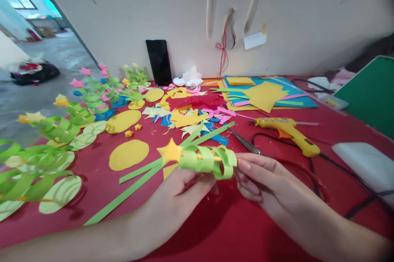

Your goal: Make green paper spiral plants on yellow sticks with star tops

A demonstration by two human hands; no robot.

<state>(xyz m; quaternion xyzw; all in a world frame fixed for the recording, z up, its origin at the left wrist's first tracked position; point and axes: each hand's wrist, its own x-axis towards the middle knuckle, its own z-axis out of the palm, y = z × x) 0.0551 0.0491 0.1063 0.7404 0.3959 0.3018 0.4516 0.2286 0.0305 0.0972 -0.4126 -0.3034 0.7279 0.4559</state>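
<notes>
A green paper spiral (200, 158) wound round a thin orange stick lies level in front of me, with a yellow paper star (170, 152) at its left end. My left hand (187, 188) is under the spiral, its fingers partly hidden and closed against it. My right hand (260, 173) pinches the stick's right end between thumb and fingers. Beneath and behind the spiral lie green paper strips (138, 192). Left of it is a yellow paper oval (128, 155) on the red table (240, 233).
Finished spirals with stars (58, 128) stand at the left. Paper scraps (187, 118) pile up mid-table. Scissors (246, 141), a yellow glue gun (286, 130) with a black cable, and a white box (366, 163) lie right. A black phone (159, 63) leans on the wall.
</notes>
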